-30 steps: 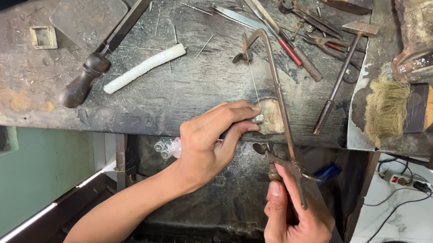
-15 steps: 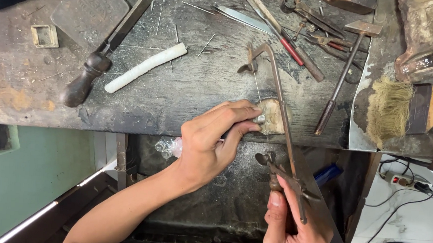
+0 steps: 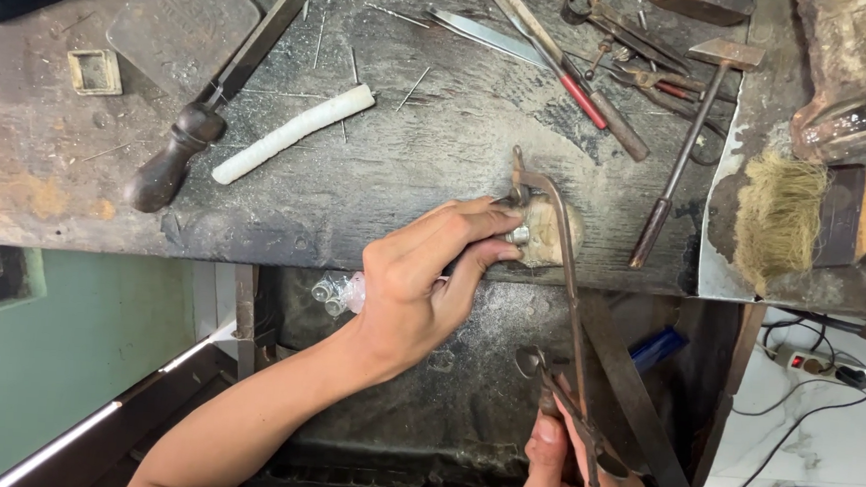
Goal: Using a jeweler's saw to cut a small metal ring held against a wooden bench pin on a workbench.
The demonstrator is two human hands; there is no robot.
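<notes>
Head view: left hand (image 3: 421,283) pinches a small silvery piece (image 3: 520,235) against the pale bench pin (image 3: 546,230) at the near edge of the dark workbench (image 3: 376,190). Right hand (image 3: 574,473), near and lower right, is closed around the handle of a jeweller's saw frame (image 3: 566,282), whose far end reaches the piece. White rod (image 3: 292,133) and dark-handled file (image 3: 200,124) lie far left; bristle brush (image 3: 781,210) right.

Rusty metal saw frame (image 3: 563,282), scarred matt workbench (image 3: 376,190)
</notes>
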